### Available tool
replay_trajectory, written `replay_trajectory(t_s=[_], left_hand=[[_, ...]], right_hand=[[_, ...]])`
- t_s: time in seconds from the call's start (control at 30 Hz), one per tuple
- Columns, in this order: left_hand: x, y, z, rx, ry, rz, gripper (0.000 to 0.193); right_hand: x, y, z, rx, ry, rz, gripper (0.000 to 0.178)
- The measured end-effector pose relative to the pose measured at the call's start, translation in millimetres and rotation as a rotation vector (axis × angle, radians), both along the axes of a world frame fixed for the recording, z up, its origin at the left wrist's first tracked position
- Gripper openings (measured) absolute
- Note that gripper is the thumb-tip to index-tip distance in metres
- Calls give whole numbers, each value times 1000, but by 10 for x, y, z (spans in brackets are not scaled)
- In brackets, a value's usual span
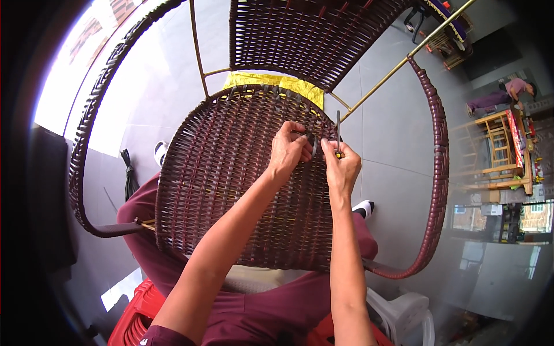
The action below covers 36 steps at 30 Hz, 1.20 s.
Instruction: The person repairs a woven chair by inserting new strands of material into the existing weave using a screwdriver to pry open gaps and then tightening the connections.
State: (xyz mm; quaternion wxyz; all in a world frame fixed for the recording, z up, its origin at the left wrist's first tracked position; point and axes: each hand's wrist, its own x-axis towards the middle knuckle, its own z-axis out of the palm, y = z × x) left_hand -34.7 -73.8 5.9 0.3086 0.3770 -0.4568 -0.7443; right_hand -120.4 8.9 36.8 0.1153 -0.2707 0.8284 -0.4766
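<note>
A dark brown and maroon woven wicker chair seat [231,167] is tilted across my lap. Both hands are over its far right part, near the rim. My left hand [288,147] is closed, thumb and fingers pinching at a dark flat strand [315,144] of the weave. Just to its right, my right hand [341,164] is closed around a slim tool with a grey metal blade [338,122] pointing away from me. A yellow and black bit of the tool shows between the fingers; the rest is hidden. The right thumb and forefinger touch the weave.
The wicker backrest [306,43] rises beyond the seat, with wrapped arms [440,155] curving round both sides. Yellow cloth [265,79] lies behind the rim. Dark strands [129,173] lie on the floor at left. Red stools [138,308] are below; another person [505,95] is far right.
</note>
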Motion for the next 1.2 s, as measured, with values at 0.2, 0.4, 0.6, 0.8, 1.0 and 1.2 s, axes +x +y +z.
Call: replay_trajectory(t_s=[0.2,0.4,0.6,0.8,1.0,1.2], left_hand=[[12,26,25,-124,-35,-51,25],[35,49,85,-210,-87,-85,40],[-18,53,57,-312,-149,-84,46],[-32,52,12,-328,-154,-52,44],[-19,51,4,-341,-168,-62,47],[-50,42,-105,-377,-170,-38,47]], right_hand=[[-6,-55,-45,165,-60,62,35],[-1,-1,256,396,446,129,25],[-56,-135,428,525,659,236,14],[-131,-209,489,560,767,284,7],[-156,-250,507,519,834,362,8],[-92,-364,480,636,996,361,10]])
